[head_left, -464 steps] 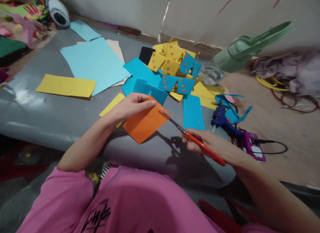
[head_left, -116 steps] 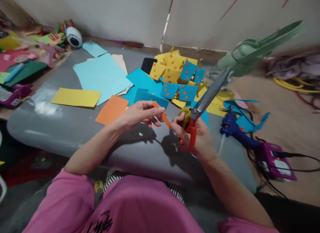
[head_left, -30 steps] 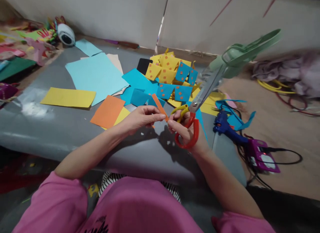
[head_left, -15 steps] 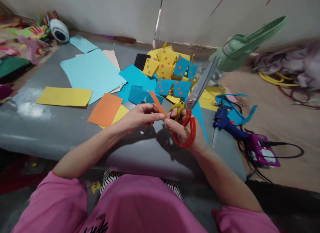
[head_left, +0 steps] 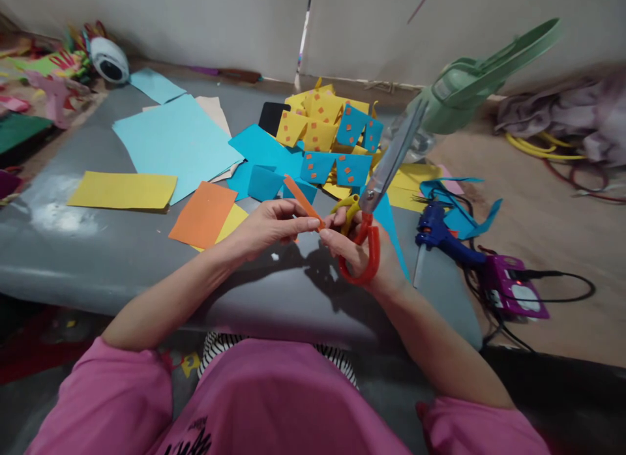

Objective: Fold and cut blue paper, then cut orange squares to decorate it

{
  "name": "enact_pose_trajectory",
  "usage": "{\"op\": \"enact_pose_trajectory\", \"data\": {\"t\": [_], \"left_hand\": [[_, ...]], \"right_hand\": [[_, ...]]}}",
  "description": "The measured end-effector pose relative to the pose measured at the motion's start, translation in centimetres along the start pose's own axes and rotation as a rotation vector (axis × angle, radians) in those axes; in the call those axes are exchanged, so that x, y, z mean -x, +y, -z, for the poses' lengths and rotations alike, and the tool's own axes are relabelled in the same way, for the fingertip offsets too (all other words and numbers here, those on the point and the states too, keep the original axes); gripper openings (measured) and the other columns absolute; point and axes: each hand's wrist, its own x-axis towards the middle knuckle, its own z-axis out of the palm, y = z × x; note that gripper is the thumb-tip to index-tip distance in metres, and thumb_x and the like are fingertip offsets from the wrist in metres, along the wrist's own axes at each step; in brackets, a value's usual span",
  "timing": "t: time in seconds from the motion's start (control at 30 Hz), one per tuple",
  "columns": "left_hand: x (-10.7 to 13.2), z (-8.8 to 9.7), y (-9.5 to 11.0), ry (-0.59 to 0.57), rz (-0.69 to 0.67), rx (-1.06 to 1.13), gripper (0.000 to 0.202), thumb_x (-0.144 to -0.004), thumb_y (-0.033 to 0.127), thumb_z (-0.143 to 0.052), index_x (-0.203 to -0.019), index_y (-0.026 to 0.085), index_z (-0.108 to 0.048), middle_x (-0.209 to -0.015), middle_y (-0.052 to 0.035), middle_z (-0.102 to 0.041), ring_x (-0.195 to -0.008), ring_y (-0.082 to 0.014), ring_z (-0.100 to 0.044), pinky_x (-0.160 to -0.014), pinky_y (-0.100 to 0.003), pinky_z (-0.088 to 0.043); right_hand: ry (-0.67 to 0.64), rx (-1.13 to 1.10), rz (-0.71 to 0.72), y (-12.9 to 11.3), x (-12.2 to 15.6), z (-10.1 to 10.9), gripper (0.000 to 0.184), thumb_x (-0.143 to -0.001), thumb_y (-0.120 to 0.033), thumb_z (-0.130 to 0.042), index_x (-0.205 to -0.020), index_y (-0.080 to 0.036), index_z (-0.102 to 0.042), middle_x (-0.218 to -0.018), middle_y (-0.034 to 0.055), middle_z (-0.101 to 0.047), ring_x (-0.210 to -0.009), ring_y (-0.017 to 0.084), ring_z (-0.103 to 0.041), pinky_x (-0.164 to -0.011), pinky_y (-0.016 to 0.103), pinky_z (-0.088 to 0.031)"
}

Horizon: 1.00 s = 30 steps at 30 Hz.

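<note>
Between thumb and fingers, my left hand (head_left: 278,228) pinches a narrow orange paper strip (head_left: 302,197) that points up and left. My right hand (head_left: 359,249) meets it at the strip's lower end, fingertips pressed there. Scissors (head_left: 391,158) with red handles hang on my right hand, their blades together and pointing up to the right. Something yellow (head_left: 348,207) curls by the right fingers, perhaps part of the scissors' grip. Beyond the hands are folded blue pieces with orange squares (head_left: 320,168) and a pile of similar yellow pieces (head_left: 320,135).
An orange sheet (head_left: 204,214), a yellow strip (head_left: 122,190) and light-blue sheets (head_left: 178,142) lie to the left on the grey surface (head_left: 122,266). At right are a blue glue gun (head_left: 445,236), a purple power box (head_left: 516,289) with cables and a green bottle (head_left: 454,93).
The view has shifted slightly. Both hands keep their grip at the lower end of the orange strip, and the scissors remain hanging on the right hand.
</note>
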Motion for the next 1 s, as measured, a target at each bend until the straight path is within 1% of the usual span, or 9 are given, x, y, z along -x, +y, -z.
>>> {"op": "enact_pose_trajectory", "data": {"t": [0.1,0.2,0.27,0.37,0.43,0.57,0.8,0.9,1.0], "left_hand": [[0.2,-0.1,-0.1,0.015,-0.039,-0.051,0.026,-0.075,0.042,-0.078,-0.082,0.018,-0.074,-0.068,0.0006,-0.061,-0.061,-0.0095,-0.049,-0.056,-0.024,-0.037],[0.4,0.2,0.2,-0.026,-0.07,-0.082,0.032,-0.077,0.043,-0.077,-0.099,0.019,-0.075,-0.08,-0.0009,-0.067,-0.066,-0.0108,-0.054,-0.06,-0.024,-0.041],[0.4,0.6,0.5,-0.03,-0.079,-0.075,0.035,-0.08,0.046,-0.074,-0.103,0.02,-0.074,-0.087,-0.0024,-0.07,-0.072,-0.0124,-0.06,-0.064,-0.025,-0.046],[0.4,0.9,0.9,-0.001,-0.073,-0.075,0.028,-0.08,0.045,-0.075,-0.089,0.018,-0.073,-0.084,-0.0027,-0.07,-0.076,-0.0129,-0.062,-0.068,-0.024,-0.048],[0.2,0.9,0.9,-0.017,-0.033,-0.075,0.024,-0.079,0.04,-0.076,-0.083,0.017,-0.072,-0.077,-0.0015,-0.069,-0.07,-0.0113,-0.06,-0.064,-0.023,-0.045],[0.1,0.6,0.9,-0.081,0.053,-0.089,0.017,-0.08,0.034,-0.074,-0.084,0.017,-0.072,-0.074,-0.0012,-0.068,-0.065,-0.0107,-0.059,-0.059,-0.023,-0.043],[0.2,0.7,0.7,-0.105,0.007,-0.197,0.027,-0.083,0.043,-0.069,-0.078,0.017,-0.071,-0.075,-0.0017,-0.068,-0.069,-0.0126,-0.06,-0.064,-0.025,-0.044],[0.2,0.8,0.4,-0.151,0.026,-0.201,0.027,-0.082,0.043,-0.071,-0.078,0.017,-0.069,-0.079,-0.0024,-0.069,-0.073,-0.0136,-0.063,-0.068,-0.026,-0.046],[0.0,0.9,0.1,-0.199,0.061,-0.191,0.022,-0.077,0.036,-0.076,-0.083,0.017,-0.068,-0.077,-0.0011,-0.068,-0.07,-0.0121,-0.061,-0.064,-0.025,-0.044]], "right_hand": [[0.008,-0.057,0.009,0.5,-0.1,0.2,0.039,-0.077,-0.045,-0.078,-0.086,-0.025,-0.046,-0.083,-0.0037,-0.057,-0.062,0.01,-0.049,-0.055,0.028,-0.039],[0.012,-0.044,0.01,0.4,-0.4,0.6,0.036,-0.077,-0.041,-0.076,-0.085,-0.025,-0.045,-0.078,-0.0047,-0.053,-0.06,0.01,-0.046,-0.054,0.029,-0.037],[0.001,0.015,-0.002,0.0,-0.6,0.8,0.033,-0.076,-0.038,-0.076,-0.083,-0.025,-0.046,-0.076,-0.0042,-0.052,-0.06,0.011,-0.046,-0.054,0.029,-0.037],[-0.026,0.103,-0.032,-0.6,-0.7,0.9,0.031,-0.074,-0.036,-0.077,-0.081,-0.024,-0.049,-0.074,-0.0037,-0.052,-0.061,0.011,-0.046,-0.056,0.029,-0.038],[-0.017,0.136,-0.04,-0.8,-0.7,0.8,0.03,-0.075,-0.038,-0.076,-0.08,-0.024,-0.05,-0.074,-0.0036,-0.052,-0.062,0.011,-0.045,-0.057,0.029,-0.039],[0.027,0.162,0.019,-0.9,-0.8,0.8,0.027,-0.074,-0.033,-0.075,-0.08,-0.025,-0.05,-0.077,-0.003,-0.054,-0.067,0.013,-0.049,-0.061,0.029,-0.042],[-0.215,0.191,-0.082,0.0,-0.9,1.2,0.03,-0.07,-0.034,-0.078,-0.081,-0.024,-0.052,-0.073,-0.004,-0.053,-0.061,0.012,-0.046,-0.054,0.027,-0.036],[-0.241,0.2,-0.099,0.4,-0.9,1.2,0.034,-0.068,-0.037,-0.081,-0.083,-0.023,-0.054,-0.072,-0.0043,-0.052,-0.062,0.012,-0.046,-0.053,0.026,-0.035],[-0.215,0.213,-0.077,0.5,-1.0,1.2,0.037,-0.068,-0.041,-0.083,-0.08,-0.023,-0.053,-0.069,-0.0053,-0.051,-0.061,0.011,-0.044,-0.053,0.026,-0.034]]}}
